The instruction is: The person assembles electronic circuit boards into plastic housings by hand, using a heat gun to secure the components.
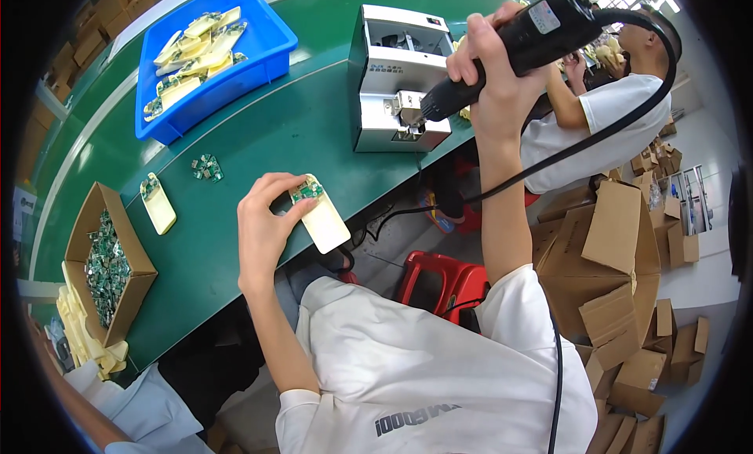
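Note:
My left hand (264,219) pinches a cream plastic housing (328,228) near the table's front edge. A small green circuit board (307,190) sits at the housing's upper end, beside my thumb and fingers. My right hand (502,89) is wrapped round a black electric screwdriver (545,34), raised and tilted down to the left. Its tip is at the metal outlet of a silver and black screw feeder (401,66); the exact contact is hidden. Another cream housing with a board (159,205) lies on the table left of my left hand.
A blue bin (274,50) holds several housings with boards. Loose boards (207,168) lie below it on the green table (259,132). A cardboard box (129,301) full of boards stands at left. Right: another person (600,125), a red stool (443,277), cartons (600,250) and the screwdriver's cable (584,156).

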Demonstrator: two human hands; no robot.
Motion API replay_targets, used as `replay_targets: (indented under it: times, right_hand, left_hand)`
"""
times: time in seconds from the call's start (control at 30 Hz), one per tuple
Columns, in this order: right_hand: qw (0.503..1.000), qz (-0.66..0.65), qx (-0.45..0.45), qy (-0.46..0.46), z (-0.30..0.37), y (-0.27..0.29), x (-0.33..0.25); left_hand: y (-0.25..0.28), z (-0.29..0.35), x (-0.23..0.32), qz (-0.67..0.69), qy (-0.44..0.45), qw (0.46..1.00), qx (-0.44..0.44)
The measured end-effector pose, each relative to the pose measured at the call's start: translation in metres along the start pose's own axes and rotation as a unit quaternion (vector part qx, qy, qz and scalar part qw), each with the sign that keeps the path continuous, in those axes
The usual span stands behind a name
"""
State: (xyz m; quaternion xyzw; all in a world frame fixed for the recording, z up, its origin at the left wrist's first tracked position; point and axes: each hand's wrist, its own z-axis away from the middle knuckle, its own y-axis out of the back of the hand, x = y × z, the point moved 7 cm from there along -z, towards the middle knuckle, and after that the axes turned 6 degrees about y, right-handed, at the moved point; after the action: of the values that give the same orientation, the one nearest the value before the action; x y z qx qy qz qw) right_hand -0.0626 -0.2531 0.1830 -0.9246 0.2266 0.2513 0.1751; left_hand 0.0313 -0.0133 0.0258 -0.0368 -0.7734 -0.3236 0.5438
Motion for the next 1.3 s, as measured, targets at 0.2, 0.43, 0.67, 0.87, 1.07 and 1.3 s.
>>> replay_targets:
  times: [0.2, 0.43, 0.67, 0.87, 1.07, 1.3]
  right_hand:
    - [1.0, -0.007, 0.003, -0.011, 0.003, -0.007, 0.007]
    - [0.998, 0.033, -0.004, -0.051, 0.004, -0.011, 0.013]
    - [0.987, -0.109, 0.003, -0.122, 0.037, -0.04, 0.002]
    - [0.985, -0.121, -0.064, -0.102, 0.058, -0.108, 0.01]
    - [0.985, -0.06, -0.139, -0.086, 0.073, -0.13, 0.027]
    - [0.982, -0.062, -0.133, -0.122, 0.08, -0.131, 0.032]
  left_hand:
    - [0.0, -0.003, 0.001, -0.003, -0.001, 1.0, -0.011]
    - [0.002, -0.001, 0.001, -0.016, -0.005, 1.0, -0.015]
    - [-0.001, -0.003, 0.001, -0.033, -0.022, 0.999, -0.012]
    - [0.002, -0.001, 0.0, -0.046, -0.023, 0.999, -0.01]
    - [-0.001, -0.001, 0.001, -0.044, -0.018, 0.999, -0.014]
    - [0.003, 0.0, 0.0, -0.04, -0.002, 0.999, -0.019]
